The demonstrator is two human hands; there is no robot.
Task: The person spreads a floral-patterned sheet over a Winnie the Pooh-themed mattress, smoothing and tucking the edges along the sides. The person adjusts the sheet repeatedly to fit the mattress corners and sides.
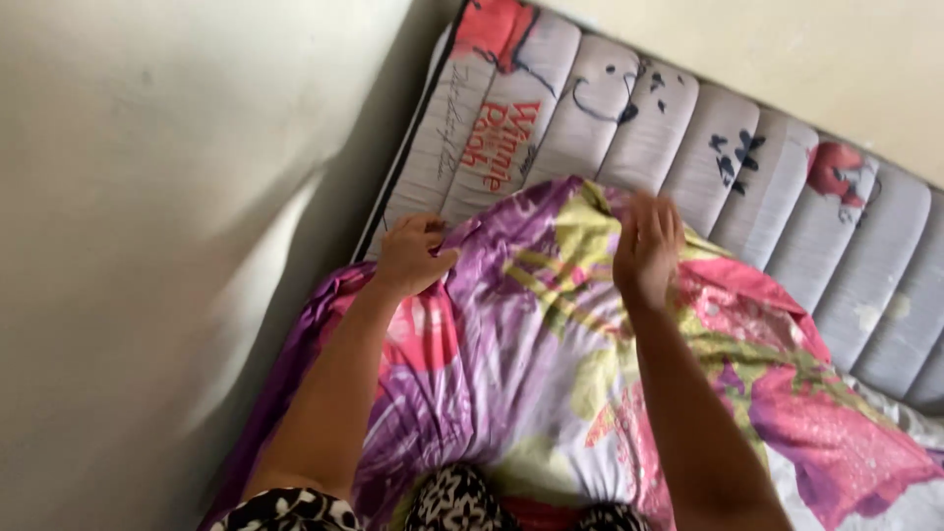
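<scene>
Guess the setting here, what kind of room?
Probably a bedroom at home: a grey quilted mattress with cartoon prints lies against plain cream walls, and the left hand and right hand press on a purple, pink and yellow floral bedsheet spread over it.

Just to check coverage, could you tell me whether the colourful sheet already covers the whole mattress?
No, the sheet stops near both hands, leaving the quilted grey mattress beyond bare.

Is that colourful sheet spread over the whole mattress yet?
No, only partly. The floral sheet ends at both hands, and the quilted grey mattress beyond lies bare.
</scene>
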